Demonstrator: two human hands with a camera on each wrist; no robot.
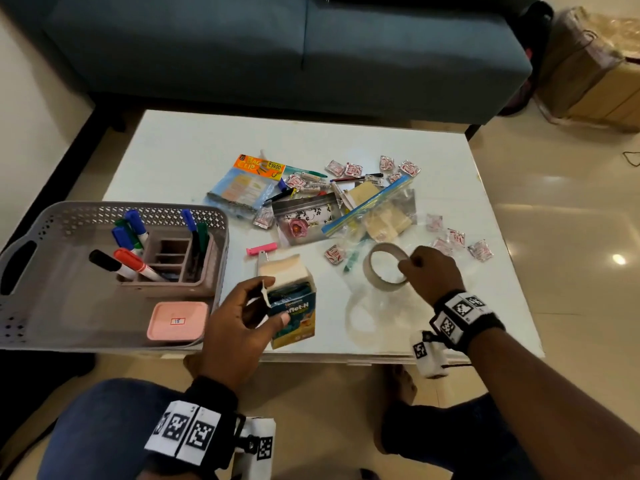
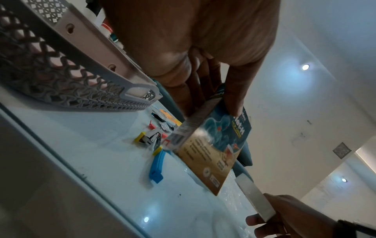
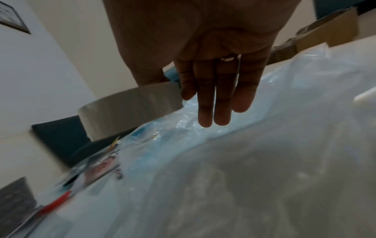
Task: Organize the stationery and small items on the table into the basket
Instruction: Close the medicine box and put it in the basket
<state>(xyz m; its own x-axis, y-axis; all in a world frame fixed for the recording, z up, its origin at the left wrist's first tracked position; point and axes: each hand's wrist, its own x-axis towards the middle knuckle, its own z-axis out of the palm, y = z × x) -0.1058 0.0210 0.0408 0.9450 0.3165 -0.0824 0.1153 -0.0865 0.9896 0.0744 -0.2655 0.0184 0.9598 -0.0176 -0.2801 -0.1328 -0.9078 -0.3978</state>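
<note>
Beside the basket [image 1: 221,216], near the table [image 1: 173,150] edge, an open-flapped carton [image 1: 294,303] is being gripped by the left hand [image 1: 235,327]; a tape roll [image 1: 384,265] is being pinched by the right hand [image 1: 429,271], best lifted clear of the plastic bag [image 1: 374,306].

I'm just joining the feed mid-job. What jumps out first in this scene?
Both hands are busy near the table's front edge: the left hand holds a teal and yellow carton upright beside the grey basket, while the right hand pinches a roll of tape. Behind them, mid-table, lies a jumble of zip bags, pens and small red-and-white sachets. The basket already holds a marker organiser and a pink lidded box.
</note>
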